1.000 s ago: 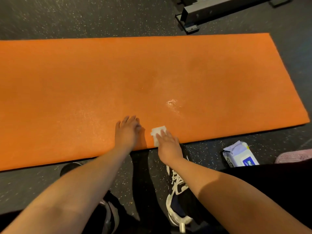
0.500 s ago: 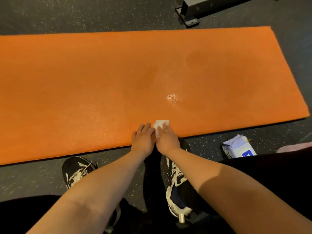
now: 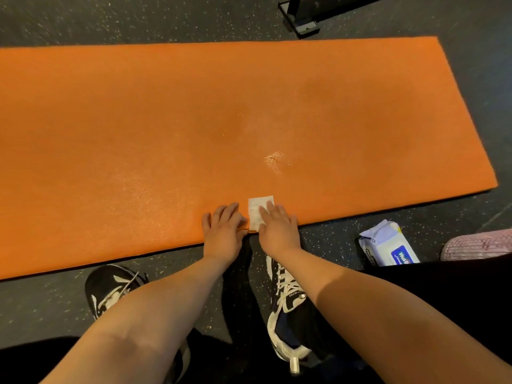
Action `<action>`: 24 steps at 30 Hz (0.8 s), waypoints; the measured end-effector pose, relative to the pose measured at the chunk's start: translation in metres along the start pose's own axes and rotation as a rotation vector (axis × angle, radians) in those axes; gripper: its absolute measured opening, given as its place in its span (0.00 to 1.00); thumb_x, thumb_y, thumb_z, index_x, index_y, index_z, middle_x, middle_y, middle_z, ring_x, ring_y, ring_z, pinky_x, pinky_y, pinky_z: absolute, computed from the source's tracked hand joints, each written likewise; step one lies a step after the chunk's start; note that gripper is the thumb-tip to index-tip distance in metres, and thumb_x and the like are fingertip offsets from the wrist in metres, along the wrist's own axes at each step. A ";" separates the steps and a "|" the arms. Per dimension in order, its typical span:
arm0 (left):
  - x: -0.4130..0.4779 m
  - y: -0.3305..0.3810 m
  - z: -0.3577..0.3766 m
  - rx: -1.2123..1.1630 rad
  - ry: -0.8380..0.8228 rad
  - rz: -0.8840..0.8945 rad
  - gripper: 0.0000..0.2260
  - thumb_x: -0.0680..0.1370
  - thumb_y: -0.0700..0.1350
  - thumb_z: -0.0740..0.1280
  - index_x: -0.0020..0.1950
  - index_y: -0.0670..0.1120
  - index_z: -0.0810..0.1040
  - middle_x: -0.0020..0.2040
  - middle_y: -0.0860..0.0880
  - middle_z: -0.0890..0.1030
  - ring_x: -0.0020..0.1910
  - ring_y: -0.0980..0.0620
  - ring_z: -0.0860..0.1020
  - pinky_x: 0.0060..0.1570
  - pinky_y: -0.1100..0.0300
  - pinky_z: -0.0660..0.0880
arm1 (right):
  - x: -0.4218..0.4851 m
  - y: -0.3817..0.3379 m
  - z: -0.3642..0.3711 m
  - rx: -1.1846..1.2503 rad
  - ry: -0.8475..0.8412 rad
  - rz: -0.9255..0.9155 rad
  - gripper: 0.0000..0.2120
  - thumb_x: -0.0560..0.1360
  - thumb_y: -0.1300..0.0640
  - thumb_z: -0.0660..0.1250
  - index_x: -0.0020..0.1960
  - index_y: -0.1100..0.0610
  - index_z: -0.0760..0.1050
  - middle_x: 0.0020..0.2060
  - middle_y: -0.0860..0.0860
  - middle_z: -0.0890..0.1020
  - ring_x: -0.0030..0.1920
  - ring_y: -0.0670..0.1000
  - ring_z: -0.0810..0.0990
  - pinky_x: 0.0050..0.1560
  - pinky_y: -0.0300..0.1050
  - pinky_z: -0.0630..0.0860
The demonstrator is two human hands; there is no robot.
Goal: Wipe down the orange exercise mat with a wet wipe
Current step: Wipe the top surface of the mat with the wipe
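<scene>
The orange mat lay flat on the dark speckled floor. Its long axis ran from left to right, and its finely grained surface shone with wet patches. The small white wet wipe, a folded rectangle, sat at the mat's near edge. The right hand pressed it down with straight fingers. The left hand lay flat just beside it, holding nothing.

We see a mat of matt orange foam, finely grained, with glistening patches near its middle. On it, the wipe looks like thin white cloth, soft and dull. The floor is dark, rough rubber flecked with pale specks. The pack is glossy plastic film. The 2 shoes show woven fabric, and the frame looks like matt black metal.
</scene>
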State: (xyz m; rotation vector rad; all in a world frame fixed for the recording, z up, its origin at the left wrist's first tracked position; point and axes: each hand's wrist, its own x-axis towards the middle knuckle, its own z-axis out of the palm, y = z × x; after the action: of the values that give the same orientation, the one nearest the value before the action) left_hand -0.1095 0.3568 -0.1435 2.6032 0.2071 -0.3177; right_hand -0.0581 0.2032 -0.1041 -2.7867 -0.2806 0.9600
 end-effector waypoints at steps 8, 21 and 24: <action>0.004 0.006 -0.006 -0.012 -0.007 -0.005 0.03 0.78 0.48 0.70 0.45 0.53 0.80 0.76 0.53 0.69 0.76 0.47 0.61 0.75 0.40 0.52 | 0.002 0.003 -0.002 0.051 -0.020 0.000 0.26 0.85 0.52 0.52 0.82 0.50 0.53 0.82 0.50 0.48 0.82 0.51 0.44 0.80 0.57 0.44; -0.004 0.035 -0.049 -0.332 0.029 -0.186 0.04 0.81 0.47 0.68 0.46 0.52 0.77 0.71 0.52 0.75 0.73 0.51 0.69 0.76 0.42 0.49 | -0.014 -0.015 -0.020 0.196 0.101 0.025 0.23 0.86 0.52 0.48 0.80 0.48 0.61 0.81 0.47 0.56 0.82 0.54 0.44 0.80 0.55 0.41; -0.011 0.041 -0.062 -0.349 0.043 -0.228 0.05 0.81 0.47 0.68 0.45 0.52 0.77 0.69 0.52 0.76 0.69 0.50 0.73 0.76 0.42 0.50 | -0.018 -0.020 -0.024 0.224 0.100 0.024 0.23 0.86 0.52 0.48 0.80 0.48 0.61 0.81 0.47 0.56 0.82 0.53 0.46 0.81 0.53 0.42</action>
State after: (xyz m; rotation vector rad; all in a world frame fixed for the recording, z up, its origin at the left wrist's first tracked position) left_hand -0.1002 0.3516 -0.0690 2.2453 0.5279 -0.2766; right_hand -0.0593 0.2153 -0.0701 -2.6271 -0.1174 0.7995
